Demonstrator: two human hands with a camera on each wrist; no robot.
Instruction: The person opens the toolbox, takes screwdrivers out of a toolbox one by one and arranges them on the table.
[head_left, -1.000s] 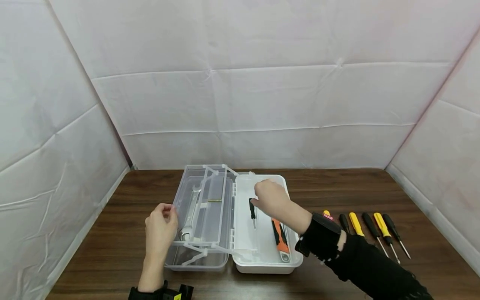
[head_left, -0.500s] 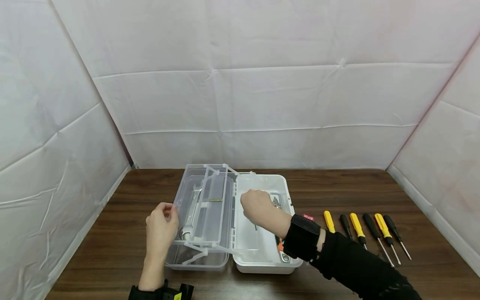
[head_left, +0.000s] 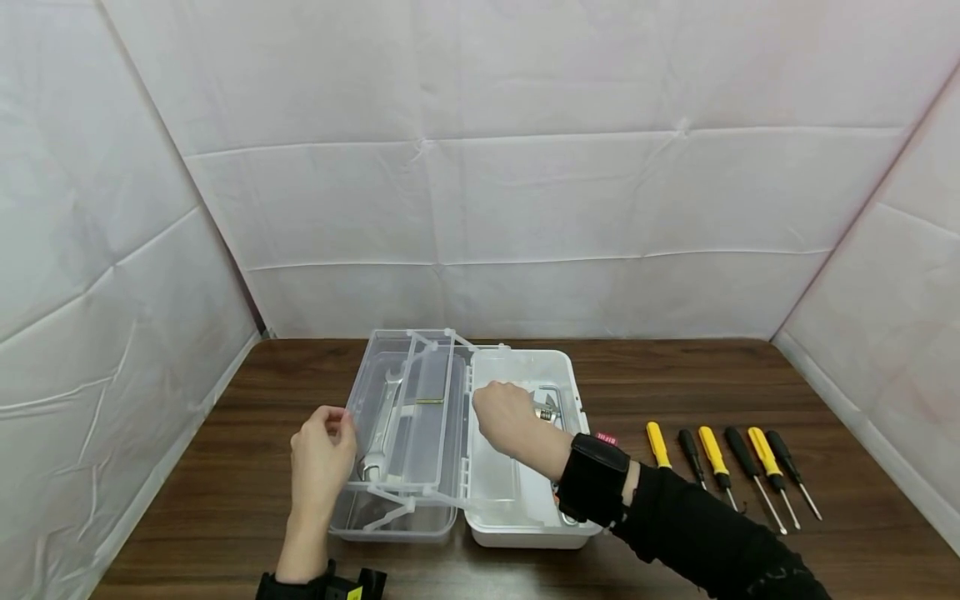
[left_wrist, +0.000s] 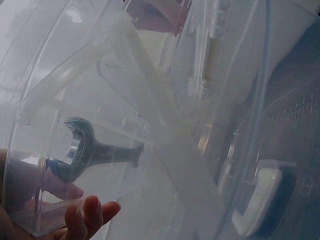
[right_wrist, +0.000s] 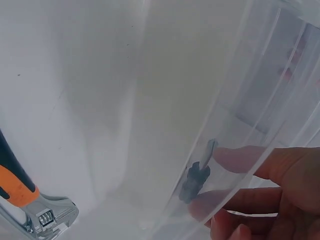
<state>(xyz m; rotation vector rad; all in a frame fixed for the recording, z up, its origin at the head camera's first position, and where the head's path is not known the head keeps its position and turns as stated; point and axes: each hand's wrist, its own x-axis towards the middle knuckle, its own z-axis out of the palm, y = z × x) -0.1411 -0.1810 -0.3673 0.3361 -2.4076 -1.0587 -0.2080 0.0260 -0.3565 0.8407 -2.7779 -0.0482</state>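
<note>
My left hand [head_left: 322,458] grips the left edge of the clear plastic tray [head_left: 408,467] on the opened toolbox. An open-end wrench [left_wrist: 82,150] shows through its plastic in the left wrist view. My right hand [head_left: 510,417] is over the left side of the white toolbox base [head_left: 532,537]. In the right wrist view its thumb and fingers pinch a small black screwdriver [right_wrist: 195,180], seen through clear plastic. The head view hides that screwdriver behind the hand. An adjustable wrench [right_wrist: 25,195] with an orange and black handle lies in the base.
Several black and yellow screwdrivers [head_left: 765,450] lie in a row on the wooden table [head_left: 637,383] to the right. White tray arms [head_left: 390,500] stand over the clear lid [head_left: 420,533]. White sheets [head_left: 525,200] enclose the table's back and sides.
My right hand has moved left and slightly down over the base with the small black screwdriver, uncovering the adjustable wrench's head. My left hand has stayed on the tray edge.
</note>
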